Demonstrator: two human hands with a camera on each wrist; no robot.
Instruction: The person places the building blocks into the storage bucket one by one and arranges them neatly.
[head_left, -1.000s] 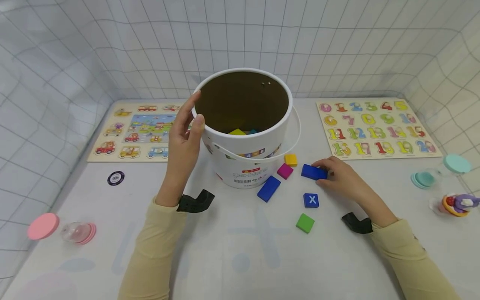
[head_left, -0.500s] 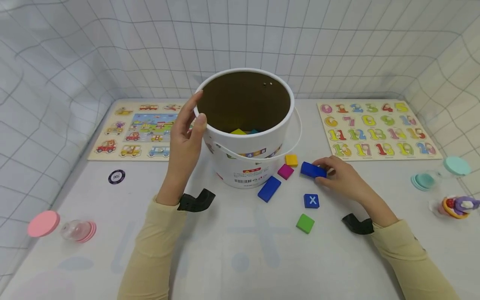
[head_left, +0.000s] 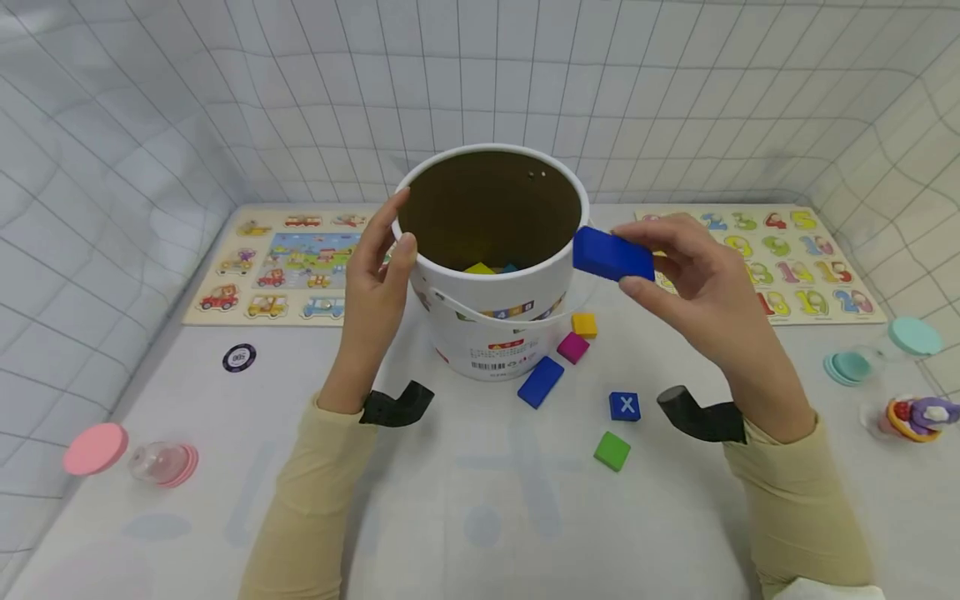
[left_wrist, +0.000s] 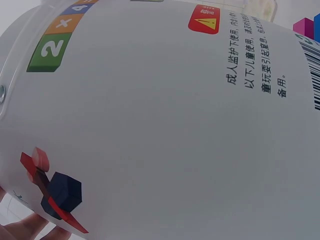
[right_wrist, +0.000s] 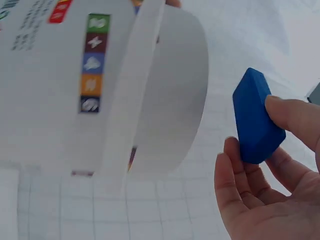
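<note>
My right hand (head_left: pixel 708 292) pinches a long blue block (head_left: pixel 612 254) between thumb and fingers, raised beside the right rim of the white bucket (head_left: pixel 491 292). In the right wrist view the blue block (right_wrist: pixel 255 117) stands tilted, apart from the bucket (right_wrist: pixel 45 100). My left hand (head_left: pixel 375 292) rests against the bucket's left side, thumb and fingertips spread at the rim. Down inside the bucket a yellow block (head_left: pixel 480 268) and a bit of teal show; the rest is hidden. The left wrist view is filled by the bucket wall (left_wrist: pixel 165 140), with fingers at lower left.
Before the bucket lie another long blue block (head_left: pixel 541 382), a magenta block (head_left: pixel 573 347), an orange-yellow block (head_left: pixel 584 325), a blue X block (head_left: pixel 625 406) and a green block (head_left: pixel 612 451). Puzzle boards (head_left: pixel 810 292) stand behind, left and right. A round chip (head_left: pixel 239 357) lies left.
My right hand has lifted the long blue block off the table, up and towards the bucket rim. My left hand stays at the rim.
</note>
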